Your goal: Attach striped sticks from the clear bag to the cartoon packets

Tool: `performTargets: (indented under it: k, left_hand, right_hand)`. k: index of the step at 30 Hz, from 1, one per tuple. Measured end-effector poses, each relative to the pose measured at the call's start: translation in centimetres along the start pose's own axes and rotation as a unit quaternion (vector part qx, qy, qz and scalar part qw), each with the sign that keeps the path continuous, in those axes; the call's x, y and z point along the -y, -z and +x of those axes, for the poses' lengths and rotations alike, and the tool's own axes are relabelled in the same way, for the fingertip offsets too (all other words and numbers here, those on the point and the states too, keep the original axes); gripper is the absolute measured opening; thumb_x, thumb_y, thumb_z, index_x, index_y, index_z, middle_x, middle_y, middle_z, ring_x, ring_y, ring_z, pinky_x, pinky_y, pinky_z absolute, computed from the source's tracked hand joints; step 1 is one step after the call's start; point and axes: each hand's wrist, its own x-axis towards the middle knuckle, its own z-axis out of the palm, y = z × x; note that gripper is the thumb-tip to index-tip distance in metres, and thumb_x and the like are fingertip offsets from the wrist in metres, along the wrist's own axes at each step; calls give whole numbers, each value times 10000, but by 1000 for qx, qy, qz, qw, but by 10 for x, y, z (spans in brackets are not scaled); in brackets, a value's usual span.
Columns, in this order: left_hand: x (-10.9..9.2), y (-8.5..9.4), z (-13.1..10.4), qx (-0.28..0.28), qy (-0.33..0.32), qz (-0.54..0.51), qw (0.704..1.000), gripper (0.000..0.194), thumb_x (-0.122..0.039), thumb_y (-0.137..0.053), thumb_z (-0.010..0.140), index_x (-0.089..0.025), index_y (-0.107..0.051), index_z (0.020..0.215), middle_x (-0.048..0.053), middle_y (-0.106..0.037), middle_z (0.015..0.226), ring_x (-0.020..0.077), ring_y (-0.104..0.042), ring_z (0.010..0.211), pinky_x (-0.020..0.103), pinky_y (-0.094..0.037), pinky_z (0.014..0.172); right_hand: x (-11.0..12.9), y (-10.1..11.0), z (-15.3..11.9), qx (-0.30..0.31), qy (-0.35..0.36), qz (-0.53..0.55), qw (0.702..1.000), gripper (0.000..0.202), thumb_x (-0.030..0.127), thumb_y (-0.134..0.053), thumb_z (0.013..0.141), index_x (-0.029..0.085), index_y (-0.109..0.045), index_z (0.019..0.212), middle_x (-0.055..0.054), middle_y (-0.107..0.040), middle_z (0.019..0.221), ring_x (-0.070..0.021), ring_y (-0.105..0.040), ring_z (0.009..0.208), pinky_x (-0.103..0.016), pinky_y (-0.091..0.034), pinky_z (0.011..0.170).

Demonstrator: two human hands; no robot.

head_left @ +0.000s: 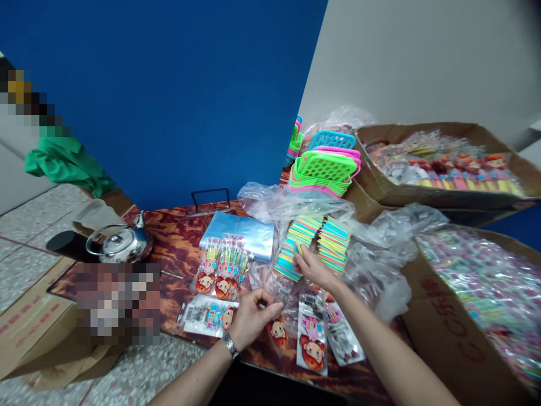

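My left hand (253,318), with a watch at the wrist, is closed at the edge of a small clear plastic packet (278,334) printed with a red-haired cartoon figure. My right hand (311,266) reaches over a pile of thin coloured sticks (296,239), its fingers pinched on a yellow stick (299,248). Those sticks, yellow, blue and pink, lie in rows on an opened clear bag. Below my right forearm are two printed packets (311,344). Left of my left hand lies another printed packet (207,317), and behind it a stack of filled packets (222,270).
Flat blue plastic bags (236,228) lie behind the packets. Stacked plastic baskets (325,166) stand at the back. Cardboard boxes of packed goods (443,163) line the right side. A metal kettle (122,245) stands left, beside a dark cylinder (71,243). A blue partition (169,101) rises behind the table.
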Motion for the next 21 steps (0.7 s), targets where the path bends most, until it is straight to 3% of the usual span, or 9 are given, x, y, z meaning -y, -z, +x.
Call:
performTargets:
  k: [3, 5, 7, 9, 11, 17, 21]
  left_hand:
    - [-2, -1, 1, -3, -5, 1, 1000, 238, -331, -647, 711, -143, -547, 606, -2, -590, 583, 110, -518, 554, 213, -415, 550]
    - [-1, -1, 1, -6, -8, 3, 1000, 235, -330, -653, 705, -144, -549, 607, 0, -594, 582, 114, -525, 558, 214, -419, 551]
    - [1, -1, 1, -7, -9, 8, 1000, 232, -333, -658, 701, -144, -552, 620, 2, -599, 592, 115, -532, 561, 211, -422, 546]
    - [4, 0, 2, -11, -6, 18, 1000, 239, -352, -659, 700, -145, -555, 637, -1, -598, 599, 112, -532, 544, 203, -416, 519]
    - [6, 0, 3, -24, -10, 37, 999, 245, -371, -658, 700, -148, -564, 657, -3, -603, 612, 114, -537, 540, 201, -416, 508]
    - [-2, 0, 6, -59, -55, 124, 989, 185, -342, -639, 722, -170, -591, 676, -2, -632, 633, 129, -559, 549, 218, -431, 541]
    - [-11, -1, 8, -72, -81, 159, 981, 151, -317, -634, 730, -183, -591, 676, -2, -629, 636, 131, -560, 538, 222, -428, 532]
  right_hand:
    - [9, -3, -12, -14, 6, 116, 993, 341, 456, -183, 904, 201, -403, 854, 16, -528, 694, -111, -548, 592, -242, -440, 555]
    - [18, -4, -18, -27, 4, 198, 980, 393, 541, -215, 874, 205, -416, 904, 27, -505, 696, -105, -539, 581, -244, -443, 548]
    - [30, -2, -23, -34, -9, 330, 943, 390, 581, -353, 825, 210, -441, 906, 38, -486, 688, -100, -533, 574, -249, -445, 554]
    - [44, 3, -27, -45, -23, 465, 884, 352, 548, -499, 773, 214, -459, 875, 42, -481, 686, -102, -535, 583, -255, -449, 567]
    - [59, 9, -32, -68, -18, 525, 848, 309, 501, -542, 767, 229, -453, 881, 48, -483, 679, -113, -545, 603, -268, -456, 585]
    - [90, 8, -44, -180, 75, 481, 855, 193, 437, -413, 870, 255, -419, 935, 41, -497, 676, -146, -580, 732, -329, -463, 729]
    - [97, 0, -51, -197, 102, 403, 888, 183, 402, -363, 901, 244, -423, 970, 13, -537, 745, -164, -575, 864, -367, -426, 852]
